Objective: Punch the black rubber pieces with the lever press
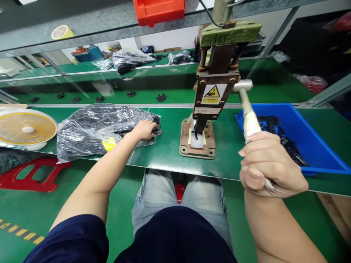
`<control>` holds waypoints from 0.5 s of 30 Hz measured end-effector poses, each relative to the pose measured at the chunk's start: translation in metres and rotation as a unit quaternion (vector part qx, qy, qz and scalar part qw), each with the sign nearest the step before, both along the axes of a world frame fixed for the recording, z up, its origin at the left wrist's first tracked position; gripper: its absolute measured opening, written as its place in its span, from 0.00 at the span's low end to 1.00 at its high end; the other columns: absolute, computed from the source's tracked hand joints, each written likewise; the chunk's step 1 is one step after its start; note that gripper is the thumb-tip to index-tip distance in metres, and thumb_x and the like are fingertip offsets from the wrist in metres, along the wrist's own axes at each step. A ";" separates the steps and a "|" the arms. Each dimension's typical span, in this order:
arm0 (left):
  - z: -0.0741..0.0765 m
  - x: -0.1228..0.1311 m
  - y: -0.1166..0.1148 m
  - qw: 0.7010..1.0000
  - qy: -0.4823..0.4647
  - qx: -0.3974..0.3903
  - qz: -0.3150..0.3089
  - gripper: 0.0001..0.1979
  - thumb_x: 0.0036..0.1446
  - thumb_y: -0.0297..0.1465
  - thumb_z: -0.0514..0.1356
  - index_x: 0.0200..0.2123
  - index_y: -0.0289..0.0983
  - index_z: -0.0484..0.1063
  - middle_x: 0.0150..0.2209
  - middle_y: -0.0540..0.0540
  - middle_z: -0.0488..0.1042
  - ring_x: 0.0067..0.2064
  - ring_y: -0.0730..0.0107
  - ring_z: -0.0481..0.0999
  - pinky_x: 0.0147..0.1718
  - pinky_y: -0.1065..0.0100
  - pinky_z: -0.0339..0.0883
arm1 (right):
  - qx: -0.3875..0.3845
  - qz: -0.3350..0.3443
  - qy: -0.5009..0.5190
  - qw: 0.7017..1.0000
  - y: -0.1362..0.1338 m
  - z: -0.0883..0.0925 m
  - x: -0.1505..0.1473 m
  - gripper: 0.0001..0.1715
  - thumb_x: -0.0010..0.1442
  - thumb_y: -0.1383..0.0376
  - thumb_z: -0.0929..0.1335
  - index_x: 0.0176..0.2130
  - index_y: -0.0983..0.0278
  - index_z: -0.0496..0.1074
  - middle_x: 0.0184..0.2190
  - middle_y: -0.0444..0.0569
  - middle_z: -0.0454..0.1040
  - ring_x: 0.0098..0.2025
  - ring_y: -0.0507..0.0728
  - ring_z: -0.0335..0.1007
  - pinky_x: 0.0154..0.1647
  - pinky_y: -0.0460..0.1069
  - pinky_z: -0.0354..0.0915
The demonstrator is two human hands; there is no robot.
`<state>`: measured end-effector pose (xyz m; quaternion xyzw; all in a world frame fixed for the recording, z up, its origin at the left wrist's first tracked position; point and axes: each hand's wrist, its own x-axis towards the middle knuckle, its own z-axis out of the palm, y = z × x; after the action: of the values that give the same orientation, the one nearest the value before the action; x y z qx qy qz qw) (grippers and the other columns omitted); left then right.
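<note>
My right hand (270, 164) is wrapped around the taped lever handle (250, 117) of a hand press (219, 65). Below the press ram, a small black curved piece (196, 135) lies on the metal plate of the press base (186, 146). My left hand (145, 129) is at the mouth of a clear plastic bag (90, 128) full of black parts. Its fingers are closed over black curved pieces (157, 132) there; how many they grip is hidden.
A blue bin (320, 142) holding black parts stands right of the press. On the left is a fan with a yellow grille (27, 128). Several black curved pieces (161, 97) lie in a row behind the bag. A shelf with an orange bin (160, 11) and tape roll (62, 32) hangs above.
</note>
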<state>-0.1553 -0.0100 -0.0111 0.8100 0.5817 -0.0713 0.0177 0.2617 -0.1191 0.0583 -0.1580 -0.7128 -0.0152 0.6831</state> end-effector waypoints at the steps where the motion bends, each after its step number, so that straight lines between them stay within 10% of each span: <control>1: 0.002 0.002 0.001 1.000 0.005 -0.003 -0.007 0.21 0.58 0.36 0.69 0.55 0.42 0.79 0.55 0.38 0.81 0.60 0.44 0.75 0.59 0.52 0.66 | -0.002 0.001 0.002 1.000 0.000 0.000 0.000 0.19 0.61 0.60 0.72 0.21 0.58 0.67 0.20 0.38 0.73 0.25 0.55 0.76 0.38 0.64 0.74; 11: 0.015 0.016 0.004 0.984 -0.164 0.031 0.068 0.11 0.64 0.38 0.63 0.32 0.41 0.67 0.33 0.45 0.76 0.38 0.57 0.78 0.38 0.62 0.66 | -0.008 -0.017 0.000 1.000 -0.004 0.001 -0.003 0.23 0.66 0.59 0.70 0.21 0.59 0.65 0.19 0.38 0.71 0.27 0.53 0.75 0.41 0.61 0.76; 15: 0.008 0.038 -0.001 0.911 -0.381 -0.090 0.131 0.20 0.63 0.44 0.66 0.28 0.41 0.62 0.24 0.50 0.73 0.31 0.64 0.77 0.33 0.65 0.65 | -0.016 -0.016 -0.005 1.000 -0.006 0.002 -0.003 0.23 0.67 0.58 0.70 0.22 0.59 0.66 0.19 0.39 0.71 0.27 0.52 0.75 0.43 0.61 0.76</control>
<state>-0.1170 -0.0112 -0.0031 0.6873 0.6225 0.1941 0.3200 0.2591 -0.1252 0.0599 -0.1802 -0.7138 -0.0153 0.6766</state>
